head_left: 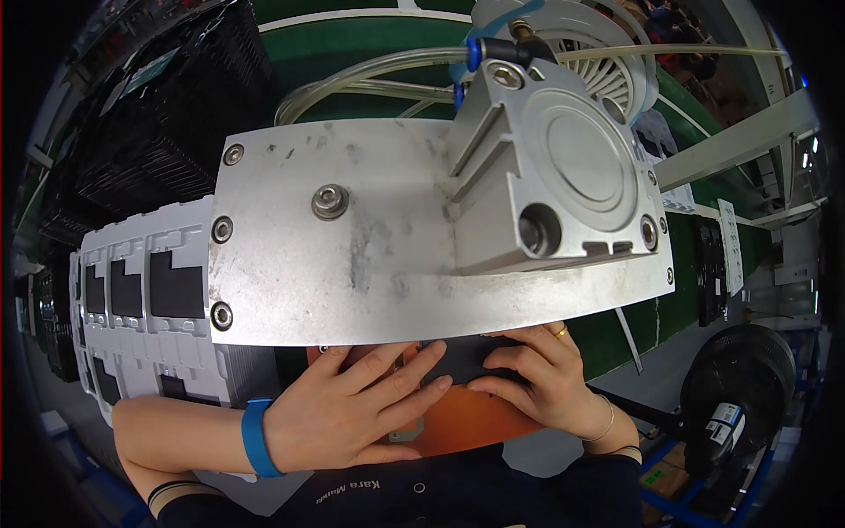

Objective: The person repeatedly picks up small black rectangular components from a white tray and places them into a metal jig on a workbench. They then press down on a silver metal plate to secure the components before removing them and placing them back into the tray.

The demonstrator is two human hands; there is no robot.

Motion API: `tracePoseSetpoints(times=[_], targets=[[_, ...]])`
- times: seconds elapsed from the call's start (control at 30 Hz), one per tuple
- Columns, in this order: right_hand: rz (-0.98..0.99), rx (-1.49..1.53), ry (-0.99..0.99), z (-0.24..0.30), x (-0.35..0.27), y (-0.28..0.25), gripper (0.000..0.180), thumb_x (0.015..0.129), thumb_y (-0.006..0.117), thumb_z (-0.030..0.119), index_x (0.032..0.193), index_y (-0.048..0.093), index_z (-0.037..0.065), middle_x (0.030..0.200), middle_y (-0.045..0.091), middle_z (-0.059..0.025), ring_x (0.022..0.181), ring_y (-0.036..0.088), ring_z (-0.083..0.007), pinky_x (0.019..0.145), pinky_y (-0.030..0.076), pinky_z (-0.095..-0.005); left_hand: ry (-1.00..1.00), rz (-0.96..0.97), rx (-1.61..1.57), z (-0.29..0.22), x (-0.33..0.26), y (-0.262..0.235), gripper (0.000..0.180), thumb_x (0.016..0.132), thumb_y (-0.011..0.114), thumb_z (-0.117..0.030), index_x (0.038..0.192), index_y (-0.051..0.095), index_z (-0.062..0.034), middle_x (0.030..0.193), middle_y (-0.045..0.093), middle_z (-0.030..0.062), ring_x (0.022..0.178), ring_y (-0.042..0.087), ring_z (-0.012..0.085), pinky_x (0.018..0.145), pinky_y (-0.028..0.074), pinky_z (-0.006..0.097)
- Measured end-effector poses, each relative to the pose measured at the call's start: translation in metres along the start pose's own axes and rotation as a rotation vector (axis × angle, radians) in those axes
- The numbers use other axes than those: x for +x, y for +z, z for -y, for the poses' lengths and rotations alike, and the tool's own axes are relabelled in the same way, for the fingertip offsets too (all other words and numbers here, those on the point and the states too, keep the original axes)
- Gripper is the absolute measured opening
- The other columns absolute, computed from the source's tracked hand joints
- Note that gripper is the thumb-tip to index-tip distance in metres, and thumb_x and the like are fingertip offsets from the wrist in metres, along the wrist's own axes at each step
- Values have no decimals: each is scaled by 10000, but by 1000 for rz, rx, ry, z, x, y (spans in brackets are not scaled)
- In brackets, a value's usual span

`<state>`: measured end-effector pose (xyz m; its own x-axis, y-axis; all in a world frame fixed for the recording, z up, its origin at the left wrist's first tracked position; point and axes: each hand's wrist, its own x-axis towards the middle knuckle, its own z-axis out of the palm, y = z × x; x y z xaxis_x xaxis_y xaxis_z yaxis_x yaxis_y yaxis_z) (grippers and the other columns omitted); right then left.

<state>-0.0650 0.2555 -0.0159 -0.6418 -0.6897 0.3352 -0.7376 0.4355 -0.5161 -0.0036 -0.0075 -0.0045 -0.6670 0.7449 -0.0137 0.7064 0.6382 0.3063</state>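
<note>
My left hand, with a blue wristband, lies flat on an orange fixture block below a big metal plate. Its fingers reach onto a flat black part that sits on the block. From the right, my right hand, wearing a gold ring and a thin bracelet, presses its fingertips on the same black part. The metal plate hides the far side of the part and the block. A pneumatic cylinder with blue fittings and clear hoses stands on the plate.
A stack of white trays holding black flat parts stands at the left. Black crates are piled behind it. A black fan sits low at the right, and another fan is behind the cylinder.
</note>
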Motion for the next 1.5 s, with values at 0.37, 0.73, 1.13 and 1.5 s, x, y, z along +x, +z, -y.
tracePoseSetpoints(times=[0.37, 0.73, 1.13, 1.5], targets=[[176, 116, 91, 3, 15, -12, 289, 744, 806, 135, 926, 585, 93, 1159, 553, -81, 1018, 513, -297, 894, 407, -399, 25, -103, -9, 3, 0, 5, 701, 886, 528, -662, 1377, 541, -162, 1502, 427, 135, 1379, 392, 357, 1121, 291, 547], [47, 1105, 762, -11, 1, -28, 304, 776, 724, -153, 881, 527, 53, 956, 616, -31, 890, 655, -105, 837, 573, -247, -347, -311, -645, -11, 5, -23, 202, 854, 736, -129, 1022, 689, -27, 942, 668, 125, 765, 668, 176, 610, 510, 282], [114, 1216, 706, 22, -18, -21, 246, 814, 725, -101, 886, 552, 59, 1040, 630, -56, 977, 633, -111, 916, 518, -277, -681, 112, -1494, -28, 8, -7, 299, 960, 663, -271, 879, 641, 16, 777, 678, 54, 692, 725, 139, 497, 467, 180], [-163, 260, 285, 13, -19, -7, 135, 815, 769, 61, 926, 702, 22, 866, 700, -59, 638, 632, -93, 507, 456, -209, -861, -539, -1222, -30, -160, -32, 273, 910, 684, -149, 806, 617, 95, 608, 633, 122, 513, 677, 224, 399, 478, 271]])
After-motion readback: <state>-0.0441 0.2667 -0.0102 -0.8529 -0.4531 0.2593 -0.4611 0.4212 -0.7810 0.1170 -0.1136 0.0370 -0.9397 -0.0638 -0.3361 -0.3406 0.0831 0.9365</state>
